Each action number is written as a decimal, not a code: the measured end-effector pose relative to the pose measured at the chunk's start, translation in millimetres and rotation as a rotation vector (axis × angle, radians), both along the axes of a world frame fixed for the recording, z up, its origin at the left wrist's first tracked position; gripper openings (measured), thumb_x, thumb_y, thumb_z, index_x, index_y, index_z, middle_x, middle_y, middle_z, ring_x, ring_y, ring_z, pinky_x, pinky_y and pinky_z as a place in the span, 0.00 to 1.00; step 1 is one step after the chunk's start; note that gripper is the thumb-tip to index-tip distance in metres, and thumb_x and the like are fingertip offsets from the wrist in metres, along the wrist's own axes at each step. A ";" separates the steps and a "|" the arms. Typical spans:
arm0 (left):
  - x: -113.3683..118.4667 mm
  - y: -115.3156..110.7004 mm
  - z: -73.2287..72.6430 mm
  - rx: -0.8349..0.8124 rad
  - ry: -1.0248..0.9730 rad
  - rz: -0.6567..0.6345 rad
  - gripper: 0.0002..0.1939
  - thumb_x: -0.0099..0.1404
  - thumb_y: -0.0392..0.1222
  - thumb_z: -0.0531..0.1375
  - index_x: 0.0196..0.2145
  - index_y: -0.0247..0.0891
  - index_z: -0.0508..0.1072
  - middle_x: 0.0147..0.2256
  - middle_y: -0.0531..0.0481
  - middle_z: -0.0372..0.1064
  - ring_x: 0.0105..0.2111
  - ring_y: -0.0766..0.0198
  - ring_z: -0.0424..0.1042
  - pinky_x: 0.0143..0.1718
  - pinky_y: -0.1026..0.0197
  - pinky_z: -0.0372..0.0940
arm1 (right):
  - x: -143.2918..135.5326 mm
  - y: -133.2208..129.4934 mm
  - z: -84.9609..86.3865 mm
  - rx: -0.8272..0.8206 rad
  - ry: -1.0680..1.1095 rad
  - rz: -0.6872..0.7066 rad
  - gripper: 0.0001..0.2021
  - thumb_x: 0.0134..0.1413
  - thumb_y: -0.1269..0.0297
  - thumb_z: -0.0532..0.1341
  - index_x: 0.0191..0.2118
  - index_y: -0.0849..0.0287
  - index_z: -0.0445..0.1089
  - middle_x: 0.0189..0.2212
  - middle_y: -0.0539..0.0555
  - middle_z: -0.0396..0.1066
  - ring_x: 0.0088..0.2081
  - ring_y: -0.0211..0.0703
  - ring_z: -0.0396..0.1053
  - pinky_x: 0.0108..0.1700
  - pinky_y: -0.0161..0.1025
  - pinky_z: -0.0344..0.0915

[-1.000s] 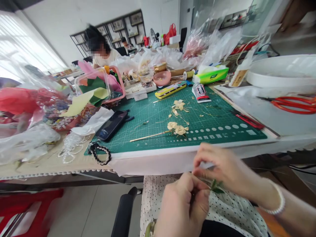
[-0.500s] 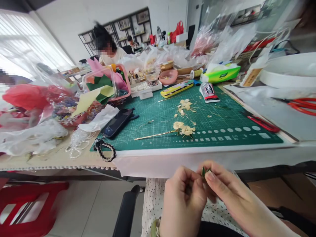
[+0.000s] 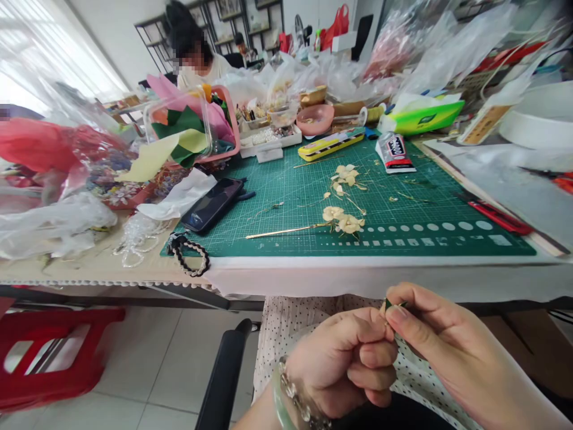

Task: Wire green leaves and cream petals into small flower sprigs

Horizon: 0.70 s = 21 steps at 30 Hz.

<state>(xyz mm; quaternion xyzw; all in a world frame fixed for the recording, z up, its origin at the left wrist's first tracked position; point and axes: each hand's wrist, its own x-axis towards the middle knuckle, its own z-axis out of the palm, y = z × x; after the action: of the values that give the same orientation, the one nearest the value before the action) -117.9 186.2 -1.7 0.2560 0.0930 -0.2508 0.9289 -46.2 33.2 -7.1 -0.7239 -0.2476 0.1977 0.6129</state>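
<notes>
Both hands meet over the lap, below the table's front edge. My right hand [image 3: 441,337] pinches a small dark green leaf-like piece [image 3: 390,304] between thumb and index finger. My left hand [image 3: 351,361], with a bracelet and a bangle at the wrist, is closed, its fingertips touching the base of the same piece; whatever lies inside its fingers is hidden. On the green cutting mat [image 3: 277,224] lie a gold hairpin [image 3: 286,232] with cream flowers [image 3: 349,223] at its right end and another cream flower cluster [image 3: 347,174] behind it.
A phone [image 3: 212,206] and a braided loop [image 3: 191,258] lie at the mat's left. Farther back are a glue tube [image 3: 394,153], a yellow case [image 3: 331,144] and a pink bin [image 3: 235,128]. A red cutter [image 3: 499,217] lies right. A person [image 3: 197,54] sits beyond; a red stool [image 3: 58,358] stands lower left.
The view has shifted, so the table sits higher in it. My left hand has turned over, its curled fingers now showing, and both hands appear farther right, still together at the green piece.
</notes>
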 end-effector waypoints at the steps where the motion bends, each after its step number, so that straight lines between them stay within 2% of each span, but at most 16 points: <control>1: -0.8 -2.2 1.1 0.025 0.003 0.030 0.18 0.58 0.47 0.69 0.30 0.41 0.62 0.18 0.66 0.48 0.14 0.76 0.39 0.15 0.72 0.45 | -0.1 -1.1 -1.0 -0.006 -0.015 -0.013 0.16 0.67 0.46 0.62 0.34 0.51 0.71 0.25 0.47 0.68 0.27 0.38 0.67 0.27 0.28 0.69; 3: -3.4 -9.3 2.9 0.205 -0.033 0.172 0.17 0.60 0.46 0.67 0.29 0.41 0.61 0.19 0.65 0.48 0.16 0.75 0.39 0.16 0.70 0.40 | -0.9 -3.2 -2.5 -0.009 -0.016 -0.051 0.16 0.65 0.44 0.62 0.35 0.51 0.73 0.26 0.48 0.69 0.27 0.39 0.67 0.27 0.29 0.70; 6: -8.4 -21.8 4.8 0.756 -0.224 0.455 0.11 0.64 0.40 0.62 0.30 0.41 0.62 0.22 0.61 0.54 0.20 0.72 0.49 0.21 0.68 0.46 | -3.8 -2.6 -0.3 0.010 0.038 -0.100 0.16 0.63 0.44 0.64 0.34 0.51 0.73 0.26 0.49 0.70 0.27 0.41 0.68 0.27 0.32 0.71; 8: -10.7 -26.7 5.6 1.063 -0.337 0.530 0.08 0.64 0.34 0.59 0.30 0.41 0.62 0.23 0.59 0.55 0.22 0.71 0.52 0.25 0.66 0.49 | -6.1 0.5 4.5 0.040 0.075 -0.154 0.16 0.61 0.44 0.66 0.33 0.52 0.73 0.25 0.50 0.71 0.27 0.41 0.68 0.28 0.33 0.71; 9: -11.2 -27.2 6.0 1.129 -0.357 0.532 0.08 0.64 0.34 0.57 0.29 0.41 0.61 0.23 0.59 0.54 0.22 0.70 0.52 0.25 0.65 0.50 | -7.0 2.0 7.2 0.055 0.082 -0.194 0.16 0.59 0.44 0.67 0.32 0.52 0.73 0.25 0.50 0.70 0.27 0.41 0.67 0.27 0.33 0.71; 13: -9.2 -12.1 8.1 1.165 -0.320 0.413 0.07 0.66 0.36 0.54 0.30 0.42 0.61 0.23 0.59 0.56 0.22 0.68 0.55 0.25 0.64 0.53 | -5.2 1.8 14.4 0.089 0.035 -0.341 0.20 0.54 0.41 0.69 0.30 0.54 0.73 0.19 0.48 0.61 0.20 0.37 0.55 0.18 0.32 0.59; 15: -7.8 4.9 10.1 1.355 -0.304 0.283 0.06 0.65 0.35 0.54 0.30 0.42 0.61 0.23 0.58 0.59 0.23 0.66 0.58 0.26 0.62 0.53 | -1.0 -3.4 14.2 0.086 0.026 -0.377 0.20 0.55 0.40 0.68 0.30 0.54 0.72 0.17 0.46 0.56 0.19 0.35 0.50 0.17 0.31 0.54; 17: -7.8 24.1 13.2 1.656 -0.242 0.132 0.07 0.65 0.33 0.53 0.30 0.43 0.61 0.22 0.57 0.60 0.22 0.65 0.57 0.27 0.60 0.50 | 3.7 -10.1 12.7 0.075 0.021 -0.416 0.20 0.56 0.40 0.68 0.31 0.53 0.72 0.18 0.45 0.54 0.19 0.34 0.50 0.17 0.29 0.53; 18: -8.5 32.6 15.1 1.803 -0.196 0.101 0.09 0.67 0.33 0.52 0.30 0.43 0.59 0.21 0.57 0.59 0.21 0.64 0.56 0.26 0.59 0.47 | 5.6 -13.3 11.8 0.064 0.022 -0.424 0.20 0.56 0.40 0.68 0.32 0.53 0.72 0.17 0.44 0.54 0.19 0.34 0.49 0.17 0.29 0.52; 19: -9.7 39.3 17.4 1.901 -0.160 0.113 0.10 0.68 0.33 0.50 0.29 0.43 0.57 0.20 0.57 0.57 0.21 0.64 0.54 0.26 0.59 0.46 | 6.8 -15.8 11.1 0.053 0.025 -0.421 0.20 0.56 0.40 0.67 0.32 0.53 0.72 0.18 0.44 0.53 0.19 0.34 0.48 0.16 0.28 0.51; 21: -13.3 44.7 22.1 1.958 -0.170 0.231 0.15 0.73 0.38 0.47 0.26 0.44 0.54 0.19 0.58 0.54 0.20 0.64 0.53 0.25 0.59 0.46 | 7.0 -18.3 10.4 0.028 0.022 -0.387 0.20 0.57 0.40 0.66 0.31 0.53 0.72 0.18 0.45 0.54 0.19 0.34 0.49 0.16 0.28 0.52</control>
<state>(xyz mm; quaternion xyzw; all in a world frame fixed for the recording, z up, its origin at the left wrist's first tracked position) -131.2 231.0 20.5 0.9176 0.2167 0.0483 0.3297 -39.2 14.9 3.3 -0.7472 -0.0998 0.0806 0.6521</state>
